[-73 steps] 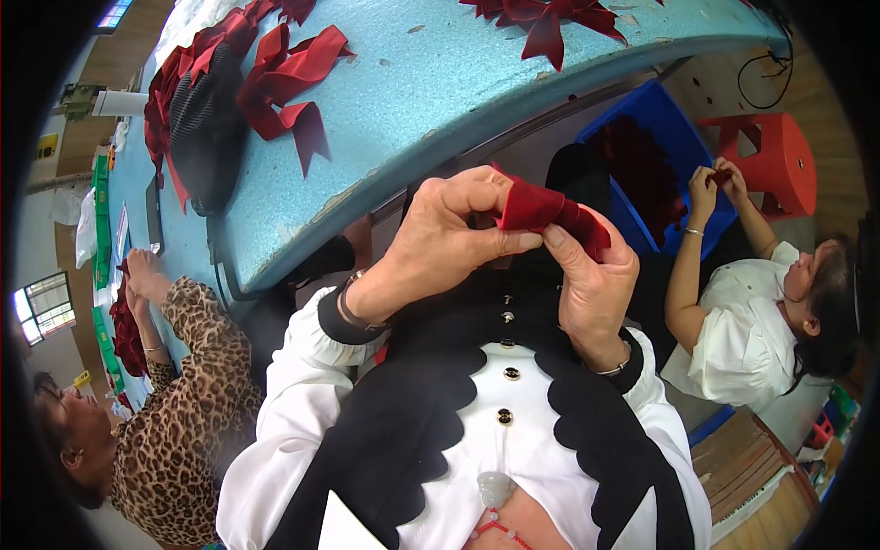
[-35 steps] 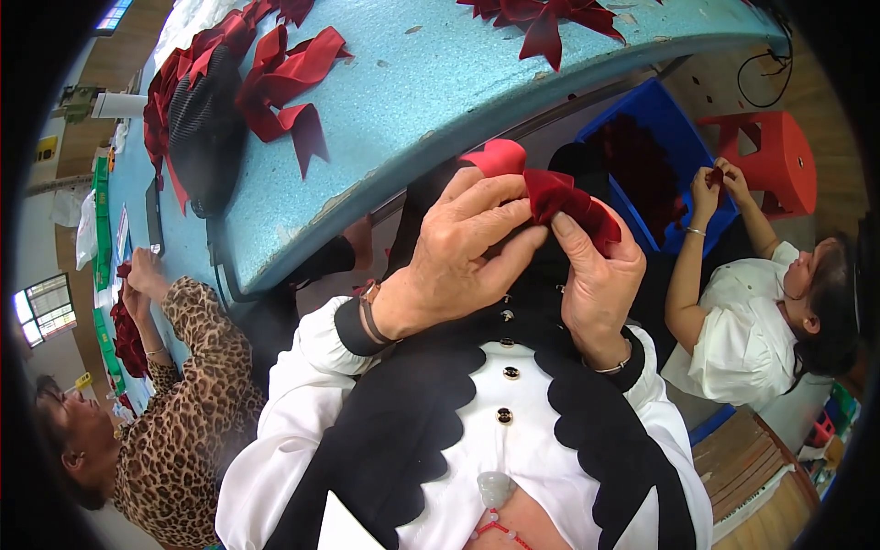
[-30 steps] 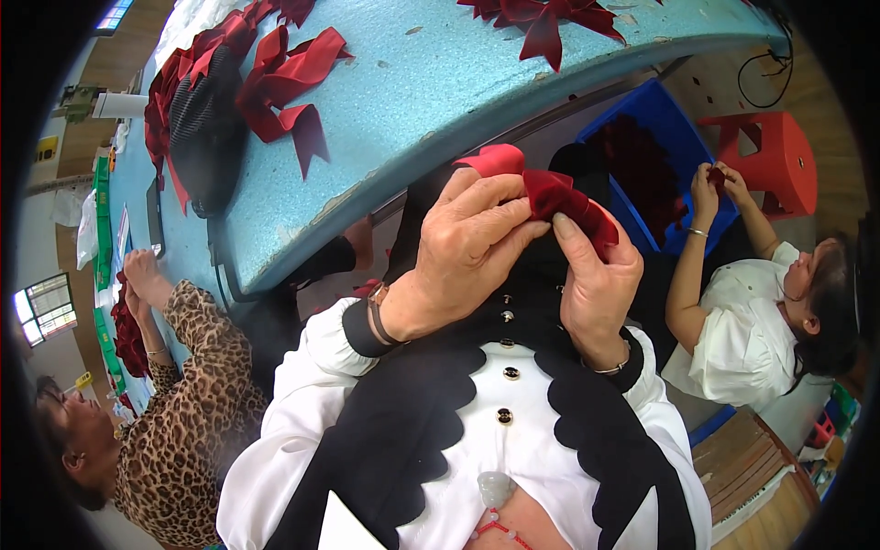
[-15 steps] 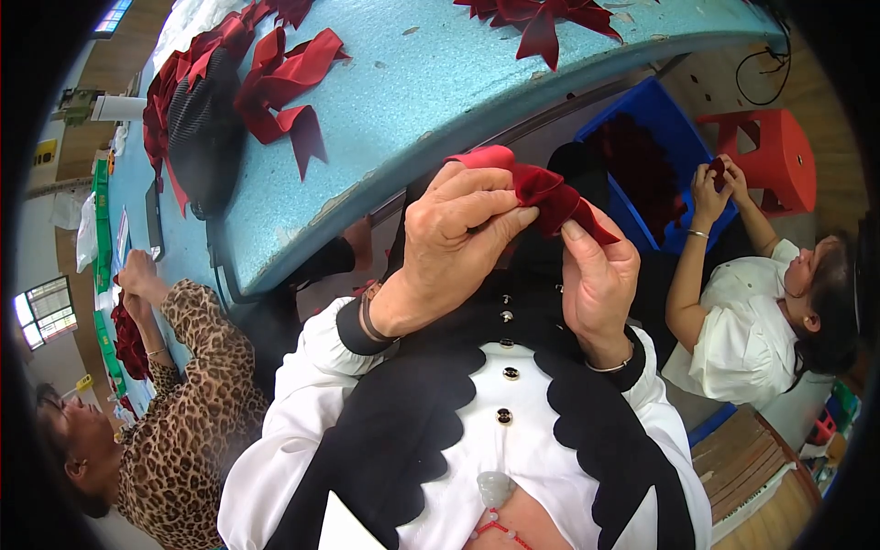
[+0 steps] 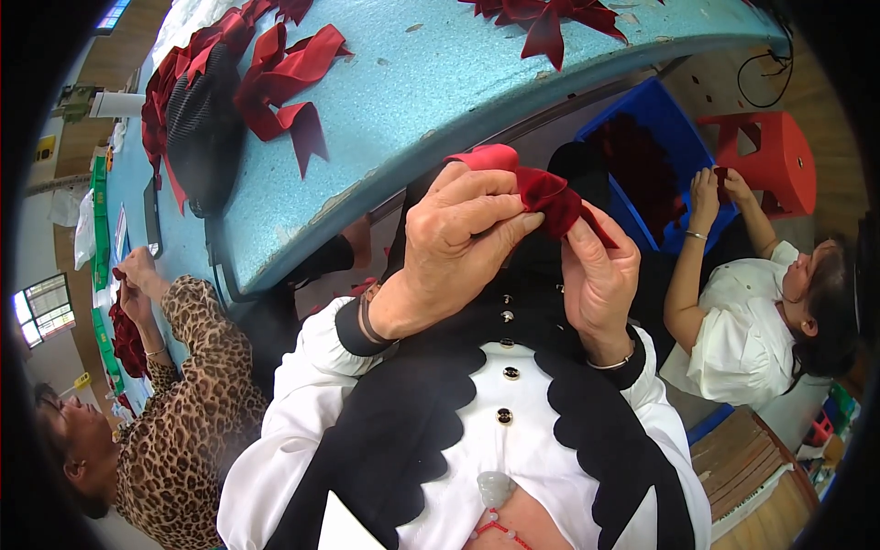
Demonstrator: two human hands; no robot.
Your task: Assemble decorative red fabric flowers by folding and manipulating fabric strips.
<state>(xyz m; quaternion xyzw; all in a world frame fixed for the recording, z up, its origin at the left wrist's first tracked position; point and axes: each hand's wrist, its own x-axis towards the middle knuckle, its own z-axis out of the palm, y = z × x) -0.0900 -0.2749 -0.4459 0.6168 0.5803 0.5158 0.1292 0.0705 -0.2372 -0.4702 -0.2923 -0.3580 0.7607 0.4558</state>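
In the head view both hands are closed on a folded piece of dark red velvet ribbon (image 5: 541, 188), held in the air just off the near edge of the blue worktop (image 5: 440, 82): the left hand (image 5: 458, 243) pinches it from above between thumb and fingers, and the right hand (image 5: 596, 275) pinches its lower end. As I judge it, the fold could spring open or slip, since only fingertips hold the soft, springy cloth. The fingers hide most of the fold, so its shape and any stitching cannot be made out.

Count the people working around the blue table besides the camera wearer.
2. One person in a leopard-print top sits at lower left; another person in a white shirt sits at right near the blue bin. Others may be hidden.
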